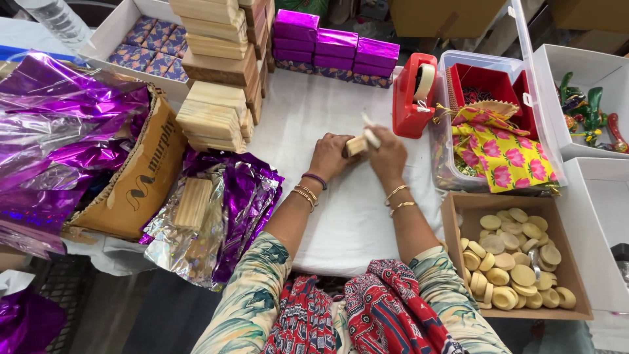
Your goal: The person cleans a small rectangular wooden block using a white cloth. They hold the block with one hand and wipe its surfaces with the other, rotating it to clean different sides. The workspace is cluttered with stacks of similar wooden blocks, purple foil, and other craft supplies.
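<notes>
A small wooden block (356, 145) is held between both hands at the middle of the white table (341, 223). The left hand (329, 156) is curled around the block's near end, fingers closed on it. The right hand (386, 152) is closed over the block's other side, and a pale strip (369, 131) (tape or paper, too small to tell) is pinched in its fingers and sticks up above the block.

Judged from the layout, the work looks partly done. Three stacks of boxes already wrapped in purple foil (334, 47) are lined up at the far edge, and more patterned boxes are seen in a white carton (149, 43) at the far left. Much appears left: tall piles of bare wooden blocks (219, 72) stand just left of the hands, one more block (192, 203) lies on loose foil sheets (229, 216) at the near left, and a heap of purple foil (59, 131) is spread beyond a brown carton (134, 177). A red tape dispenser (414, 95) is placed just right of the hands. A box of round wooden discs (514, 259) sits at the near right, untouched.
</notes>
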